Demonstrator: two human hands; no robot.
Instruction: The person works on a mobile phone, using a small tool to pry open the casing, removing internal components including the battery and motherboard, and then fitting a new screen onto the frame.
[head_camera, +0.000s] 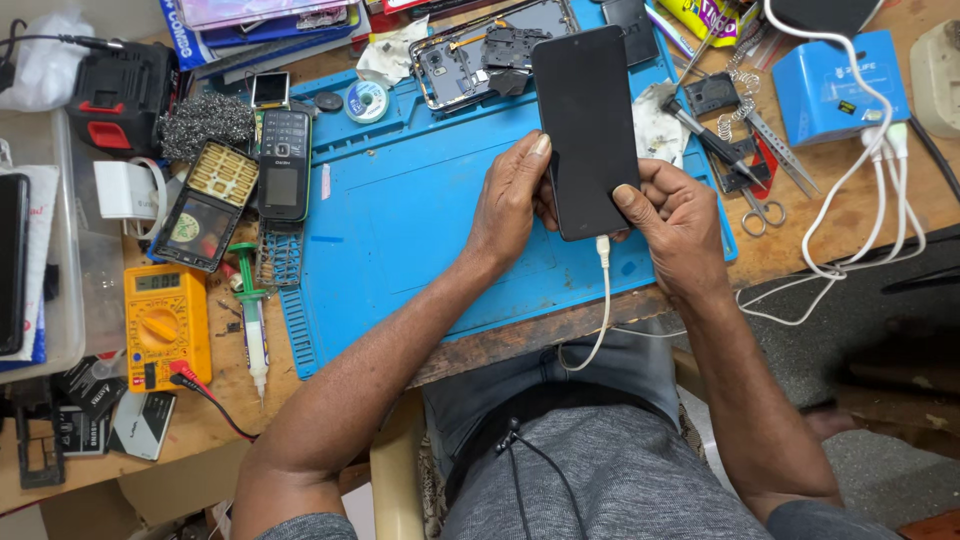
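Cable: a white cable (603, 300) runs up from the person's lap, over the bench edge, and is plugged into the bottom of the phone (586, 130); plugging-in looks done.
Left hand: the left hand (510, 200) is closed on the phone's left edge, thumb lying up along the side, fingers behind.
Right hand: the right hand (675, 215) grips the lower right corner, thumb pressed on the glass near the bottom edge.
Phone, place: held by both hands just above the blue mat (400, 220), bottom end toward the person, top end pointing away over the bench.
Phone, look: a flat black slab, screen dark and blank, glass unbroken as far as can be told, back not visible.
Progress: judged from this, the phone is closed up and connected, yet nothing shows on the screen; any sign of power or charging is not yet visible, so a check appears to be what is left.
Left of mat: a yellow meter (165, 325) with red lead, a syringe (252, 320), a keypad phone (284, 165).
Right of mat: scissors (762, 205), tweezers (775, 140), a blue box (830, 85) and white leads (860, 170).
Far: an opened phone (470, 60) with its insides bare lies at the mat's far edge, just beyond the held phone's top.
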